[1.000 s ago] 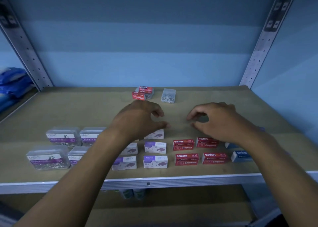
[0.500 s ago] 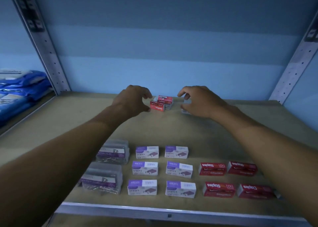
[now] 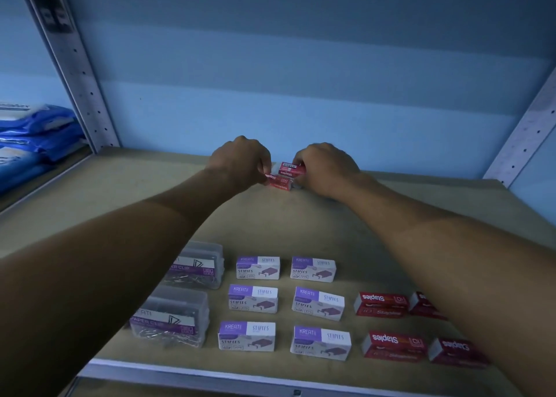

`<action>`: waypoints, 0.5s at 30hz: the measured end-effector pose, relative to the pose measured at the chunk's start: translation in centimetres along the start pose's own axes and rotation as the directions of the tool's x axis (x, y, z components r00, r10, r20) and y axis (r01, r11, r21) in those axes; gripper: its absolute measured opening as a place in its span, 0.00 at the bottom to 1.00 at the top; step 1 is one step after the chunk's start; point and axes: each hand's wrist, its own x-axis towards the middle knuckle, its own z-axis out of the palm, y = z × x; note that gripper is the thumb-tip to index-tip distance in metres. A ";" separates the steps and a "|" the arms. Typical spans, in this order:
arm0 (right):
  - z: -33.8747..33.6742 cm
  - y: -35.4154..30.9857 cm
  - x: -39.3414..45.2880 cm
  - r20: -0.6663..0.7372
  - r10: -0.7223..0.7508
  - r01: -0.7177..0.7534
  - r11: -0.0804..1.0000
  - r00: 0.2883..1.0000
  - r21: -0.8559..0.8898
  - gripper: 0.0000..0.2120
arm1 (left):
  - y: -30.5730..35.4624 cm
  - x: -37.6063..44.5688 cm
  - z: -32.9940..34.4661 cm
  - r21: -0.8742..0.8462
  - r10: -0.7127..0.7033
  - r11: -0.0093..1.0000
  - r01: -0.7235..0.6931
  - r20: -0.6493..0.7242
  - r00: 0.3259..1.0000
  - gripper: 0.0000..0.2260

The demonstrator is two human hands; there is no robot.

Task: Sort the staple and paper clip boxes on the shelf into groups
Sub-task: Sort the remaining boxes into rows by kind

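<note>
At the back of the shelf lie two red staple boxes, a front one [image 3: 279,182] and a rear one [image 3: 291,168]. My left hand [image 3: 240,163] pinches the left end of the front box. My right hand [image 3: 325,167] has its fingers curled against the right end of the rear box; whether it holds the clear box hidden beneath it I cannot tell. Near the front edge lie several purple-and-white staple boxes [image 3: 257,267], several red staple boxes [image 3: 380,304] and two clear paper clip boxes [image 3: 197,265], partly behind my left forearm.
The brown shelf board [image 3: 346,216] ends in a metal front lip [image 3: 210,377]. Perforated metal uprights stand at the back left [image 3: 75,74] and back right [image 3: 523,137]. Blue packages [image 3: 33,134] lie stacked on the neighbouring shelf at left.
Both hands reached from the middle of the shelf to its back and closed in on the red staple boxes. The camera moved in closer and tilted down.
</note>
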 end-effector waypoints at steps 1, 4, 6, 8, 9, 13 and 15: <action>-0.1 0.0 -0.1 -0.008 0.017 -0.017 1.000 1.000 0.021 0.13 | 0.0 0.0 -0.1 0.006 0.012 1.000 -0.012 -0.003 1.000 0.05; -0.3 0.4 -0.4 0.006 0.060 -0.060 0.993 0.998 0.100 0.13 | 0.0 -0.4 -0.3 0.003 0.039 0.999 -0.039 -0.009 0.999 0.03; -0.7 1.0 -0.9 0.003 0.063 -0.063 0.981 0.998 0.183 0.11 | 0.0 -0.8 -0.6 -0.018 0.052 0.998 -0.052 -0.019 0.998 0.02; -1.4 1.7 -1.6 -0.013 0.061 -0.055 0.956 0.998 0.287 0.12 | 0.2 -1.4 -1.1 -0.054 0.069 0.996 -0.070 -0.026 0.997 0.02; -1.9 2.0 -2.1 -0.010 0.067 -0.060 0.942 0.998 0.330 0.11 | 0.3 -1.7 -1.3 -0.072 0.073 0.995 -0.075 -0.018 0.997 0.03; -4.0 3.6 -4.2 0.093 0.068 -0.099 0.917 0.993 0.387 0.08 | 1.2 -2.9 -2.4 -0.106 0.096 0.990 -0.091 0.041 0.995 0.03; -4.8 4.3 -5.4 0.131 0.078 -0.122 0.919 0.988 0.376 0.07 | 1.9 -3.7 -2.8 -0.116 0.114 0.987 -0.107 0.054 0.992 0.03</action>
